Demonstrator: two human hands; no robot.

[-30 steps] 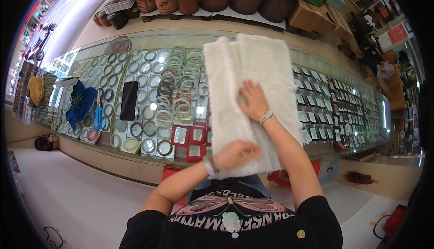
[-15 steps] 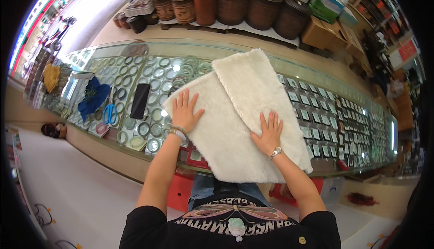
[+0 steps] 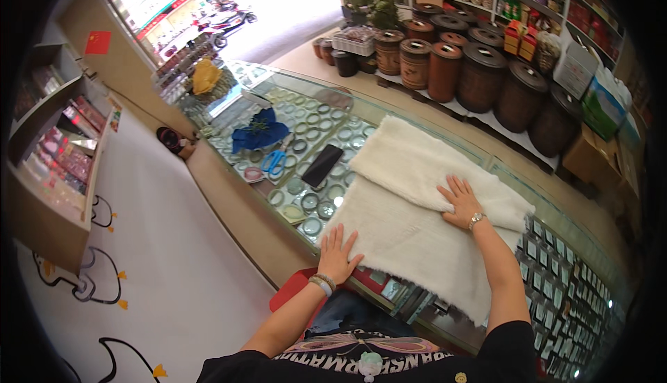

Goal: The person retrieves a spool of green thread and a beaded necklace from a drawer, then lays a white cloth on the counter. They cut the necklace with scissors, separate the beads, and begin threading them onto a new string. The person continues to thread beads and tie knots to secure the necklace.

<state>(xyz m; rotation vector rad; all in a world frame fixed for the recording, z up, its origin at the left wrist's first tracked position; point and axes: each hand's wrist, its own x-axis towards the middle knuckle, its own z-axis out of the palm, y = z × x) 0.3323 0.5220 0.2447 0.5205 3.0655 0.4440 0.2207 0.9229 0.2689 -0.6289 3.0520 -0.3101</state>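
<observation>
A white fluffy cloth [image 3: 410, 233] lies on the glass display counter, its far part folded over toward me. My left hand [image 3: 338, 254] rests flat, fingers spread, on the cloth's near left corner. My right hand [image 3: 460, 201] lies on the folded-over flap near its edge, fingers apart and palm down. Neither hand grasps anything. Left of the cloth, a black smartphone [image 3: 322, 166] lies on the glass. Beyond it are blue-handled scissors [image 3: 276, 161] and a dark blue cloth [image 3: 258, 133].
Under the counter glass [image 3: 375, 108] sit rows of bangles [image 3: 313, 129] at left and small carded pieces [image 3: 556, 272] at right. A yellow cloth [image 3: 206, 76] lies at the far left end. Lidded brown jars [image 3: 479, 77] stand across the aisle. A red stool [image 3: 295, 289] is below.
The view has swung left. The folded flap now lies along the cloth's far side, and my left hand has shifted to the near left corner. My right hand is still on the flap.
</observation>
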